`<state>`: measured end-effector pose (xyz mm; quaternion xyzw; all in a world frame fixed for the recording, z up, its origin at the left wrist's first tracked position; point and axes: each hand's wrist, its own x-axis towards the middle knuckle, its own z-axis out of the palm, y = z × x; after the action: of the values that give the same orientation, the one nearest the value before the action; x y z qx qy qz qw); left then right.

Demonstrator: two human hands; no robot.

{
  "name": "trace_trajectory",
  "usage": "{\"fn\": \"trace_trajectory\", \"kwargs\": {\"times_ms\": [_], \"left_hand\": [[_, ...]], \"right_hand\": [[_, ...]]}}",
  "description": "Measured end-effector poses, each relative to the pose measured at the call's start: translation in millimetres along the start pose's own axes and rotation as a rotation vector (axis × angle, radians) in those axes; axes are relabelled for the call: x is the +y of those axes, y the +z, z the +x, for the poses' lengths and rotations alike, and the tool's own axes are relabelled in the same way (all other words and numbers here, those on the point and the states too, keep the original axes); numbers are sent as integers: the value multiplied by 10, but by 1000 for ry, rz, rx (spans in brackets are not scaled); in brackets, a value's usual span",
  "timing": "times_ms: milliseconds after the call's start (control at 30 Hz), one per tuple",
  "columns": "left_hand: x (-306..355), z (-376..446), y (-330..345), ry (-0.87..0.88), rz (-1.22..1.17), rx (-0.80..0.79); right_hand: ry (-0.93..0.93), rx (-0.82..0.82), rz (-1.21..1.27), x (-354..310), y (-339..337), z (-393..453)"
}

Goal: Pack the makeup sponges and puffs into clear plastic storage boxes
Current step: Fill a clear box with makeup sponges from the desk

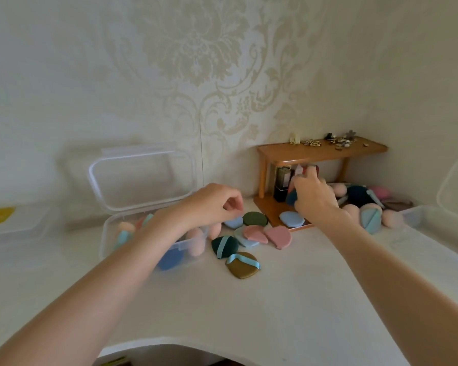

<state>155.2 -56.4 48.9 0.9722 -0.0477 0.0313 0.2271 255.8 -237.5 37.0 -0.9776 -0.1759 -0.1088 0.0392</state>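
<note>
A clear plastic box point(109, 233) with its lid point(143, 178) tipped up against the wall holds several peach sponges and blue puffs. Right of it lie loose puffs: a light blue puff point(234, 222), a green one point(255, 218), pink ones point(255, 233), a dark teal one point(224, 247) and an olive one point(242, 265). My left hand point(214, 204) hovers over the light blue puff with fingertips curled down at its edge. My right hand point(312, 196) grips a dark teal puff point(291, 198) at the wooden shelf. Further puffs and sponges point(368, 207) are piled to the right.
A small wooden shelf point(320, 151) stands in the corner with trinkets on top and dark bottles point(282, 183) beneath. A second clear box point(434, 228) sits at the right edge, its lid leaning on the wall. A white container with a yellow mark point(0, 215) is at far left.
</note>
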Motion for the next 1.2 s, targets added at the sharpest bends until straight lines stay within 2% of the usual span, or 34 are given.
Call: {"fn": "trace_trajectory", "kwargs": {"times_ms": [67, 167, 233, 333, 400, 467, 600, 800, 933, 1000, 1100, 1200], "left_hand": [[-29, -51, -76, -21, -3, 37], [-123, -193, -218, -67, -18, 89], [-207, -332, -311, -101, -2, 95], [-346, -604, -415, -169, 28, 48], [-444, -723, -407, -216, 46, -39], [-510, -811, -372, -236, 46, -109], [-584, -867, -328, -266, 37, -140], [-729, -854, -281, -232, 46, -103], [-790, -840, -277, -230, 23, -99], [-820, -837, -269, -234, 43, -98], [-851, -841, -253, -238, 57, -104], [-855, -845, -245, -244, 55, -97]], "right_hand": [[-120, -50, 121, -169, -225, -45], [-343, -282, 374, -509, -482, -106], [-386, -443, 625, -711, -565, -158], [-455, -772, 881, -957, -543, -173], [-468, -971, 948, -1069, -466, -152], [-434, -1061, 918, -1199, -393, -110], [-378, -1055, 751, -1434, -409, -47], [-695, -790, 168, -1576, -456, -73], [-762, -734, -125, -1762, -352, -116], [-752, -699, -165, -1837, -242, -171], [-777, -547, -199, -1876, -125, -246], [-743, -620, -107, -1833, -114, -207]]}}
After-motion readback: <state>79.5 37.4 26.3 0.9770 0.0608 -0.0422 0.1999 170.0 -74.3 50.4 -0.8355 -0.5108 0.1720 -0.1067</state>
